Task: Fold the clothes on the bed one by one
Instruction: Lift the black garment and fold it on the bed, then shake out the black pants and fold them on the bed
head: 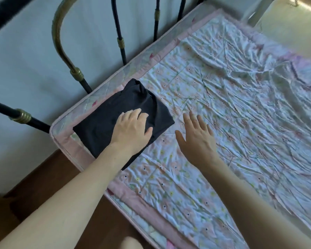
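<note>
A dark navy garment (104, 119), folded into a compact rectangle, lies at the near left corner of the bed (240, 105). My left hand (131, 130) rests flat on top of the garment, palm down, fingers slightly spread. My right hand (196, 139) hovers just to the right of the garment over the floral sheet, fingers apart, holding nothing. No other clothes show on the bed.
The crumpled floral sheet (222, 159) with a pink border covers the mattress. A black and brass metal bed frame (75, 72) stands along the left edge, against a pale wall. Brown floor (43, 186) lies below the bed corner.
</note>
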